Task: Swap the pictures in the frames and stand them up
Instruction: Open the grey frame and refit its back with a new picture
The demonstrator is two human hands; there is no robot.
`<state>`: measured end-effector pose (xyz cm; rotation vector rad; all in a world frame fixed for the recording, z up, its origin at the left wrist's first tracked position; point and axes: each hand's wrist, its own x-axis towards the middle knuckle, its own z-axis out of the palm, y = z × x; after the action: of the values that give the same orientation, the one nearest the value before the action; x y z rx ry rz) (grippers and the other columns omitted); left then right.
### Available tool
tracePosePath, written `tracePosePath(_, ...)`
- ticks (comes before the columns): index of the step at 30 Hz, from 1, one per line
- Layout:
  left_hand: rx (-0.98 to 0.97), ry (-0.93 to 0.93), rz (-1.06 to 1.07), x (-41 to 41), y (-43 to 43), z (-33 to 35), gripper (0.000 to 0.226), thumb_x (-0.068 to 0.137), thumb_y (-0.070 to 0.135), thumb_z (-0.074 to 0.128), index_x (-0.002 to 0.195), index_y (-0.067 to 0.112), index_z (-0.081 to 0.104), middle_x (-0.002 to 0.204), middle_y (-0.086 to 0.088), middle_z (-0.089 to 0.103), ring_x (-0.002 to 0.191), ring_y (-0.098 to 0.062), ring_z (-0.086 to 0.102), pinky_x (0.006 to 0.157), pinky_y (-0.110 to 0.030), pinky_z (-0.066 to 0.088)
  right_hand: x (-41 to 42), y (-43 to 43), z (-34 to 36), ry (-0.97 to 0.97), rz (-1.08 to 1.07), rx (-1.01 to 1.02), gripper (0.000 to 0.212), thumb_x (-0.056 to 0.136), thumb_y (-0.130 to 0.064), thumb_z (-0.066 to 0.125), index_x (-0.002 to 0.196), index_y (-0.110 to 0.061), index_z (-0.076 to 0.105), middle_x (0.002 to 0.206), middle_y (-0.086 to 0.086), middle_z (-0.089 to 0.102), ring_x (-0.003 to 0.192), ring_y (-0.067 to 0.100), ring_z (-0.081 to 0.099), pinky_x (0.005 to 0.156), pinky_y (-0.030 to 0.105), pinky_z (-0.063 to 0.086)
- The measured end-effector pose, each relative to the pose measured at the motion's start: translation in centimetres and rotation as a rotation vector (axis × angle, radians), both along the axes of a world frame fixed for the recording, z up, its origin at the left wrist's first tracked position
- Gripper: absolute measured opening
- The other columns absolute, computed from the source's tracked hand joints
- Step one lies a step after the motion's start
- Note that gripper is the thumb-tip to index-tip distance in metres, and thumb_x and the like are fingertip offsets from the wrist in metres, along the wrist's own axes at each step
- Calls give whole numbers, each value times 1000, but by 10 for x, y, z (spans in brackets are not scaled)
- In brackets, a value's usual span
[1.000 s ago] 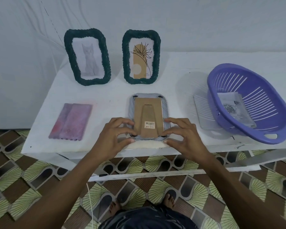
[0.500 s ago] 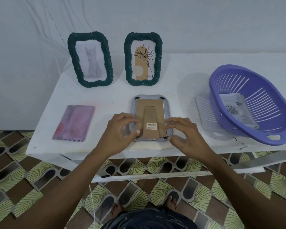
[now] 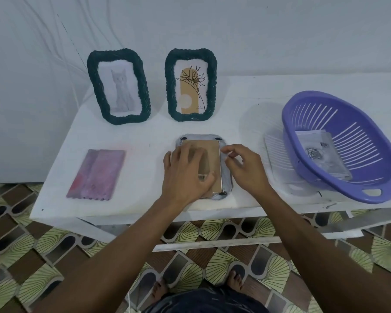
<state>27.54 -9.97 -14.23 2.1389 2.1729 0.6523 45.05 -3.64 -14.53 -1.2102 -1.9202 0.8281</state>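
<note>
A grey frame lies face down near the table's front edge, its brown cardboard back facing up. My left hand lies flat on that back, fingers straight, covering the stand. My right hand is at the frame's right edge, thumb and forefinger pinched at the upper right side. Two dark green woven frames stand upright at the back: one with a cat picture, one with a flower drawing. A pink picture lies flat on the left.
A purple plastic basket sits at the right, holding a grey rose picture; it rests partly on a white ribbed sheet. The white table backs onto a white draped wall. Patterned floor tiles and my feet show below.
My left hand moved from the frame's left side onto its cardboard back and now lies flat on it. My right hand shifted up along the right edge. The frame slid slightly farther from the front edge.
</note>
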Motion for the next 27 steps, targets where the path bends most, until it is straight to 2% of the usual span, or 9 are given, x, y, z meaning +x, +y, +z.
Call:
tracePosePath(3, 24, -88, 37, 2, -5, 2, 58, 77, 56, 54, 126, 26, 49, 142, -1, 40, 125, -24, 45, 112, -55, 22, 2, -2, 1, 46, 1, -10, 26, 90, -8, 58, 104, -27, 67, 105, -11, 68, 91, 3, 60, 76, 10, 41)
tracePosePath(7, 96, -146, 80, 3, -9, 5, 60, 76, 57, 54, 128, 26, 50, 144, 0, 39, 121, -19, 50, 108, -52, 30, 3, -2, 1, 58, 11, 4, 20, 91, -15, 60, 108, -23, 66, 106, -9, 68, 92, 4, 61, 77, 19, 44)
tracePosePath(13, 182, -285, 110, 0, -11, 16, 58, 73, 52, 62, 124, 25, 56, 135, 4, 46, 111, -11, 52, 93, -42, 44, 4, 2, -5, -85, 58, 123, 29, 81, -36, 63, 107, -24, 69, 105, -10, 66, 93, 8, 60, 84, 33, 51)
tracePosePath(17, 241, -345, 148, -15, -14, 34, 59, 71, 51, 62, 123, 24, 58, 136, 6, 47, 108, -12, 53, 89, -41, 50, 1, 3, -10, -175, 59, 156, 23, 80, -35, 69, 102, -28, 72, 109, -13, 63, 101, 10, 57, 86, 40, 49)
tracePosePath(19, 251, -325, 165, -31, -16, 40, 60, 71, 52, 60, 123, 23, 59, 137, 6, 48, 111, -16, 55, 88, -43, 52, 1, 3, -12, -169, 62, 155, 21, 81, -33, 69, 102, -30, 72, 109, -13, 62, 102, 12, 57, 87, 45, 49)
tracePosePath(22, 186, -200, 193, -62, -25, 34, 61, 72, 52, 60, 123, 20, 59, 137, 0, 50, 110, -21, 58, 88, -43, 53, 1, 3, -14, -153, 71, 160, 20, 84, -30, 70, 103, -27, 72, 110, -10, 63, 102, 13, 57, 87, 45, 49)
tracePosePath(27, 12, 49, 174, -100, -43, 10, 59, 76, 54, 56, 122, 17, 58, 133, -6, 55, 107, -28, 58, 93, -40, 44, 2, 3, -17, -163, 64, 160, 20, 85, -26, 71, 105, -27, 72, 111, -11, 62, 103, 13, 57, 87, 46, 48)
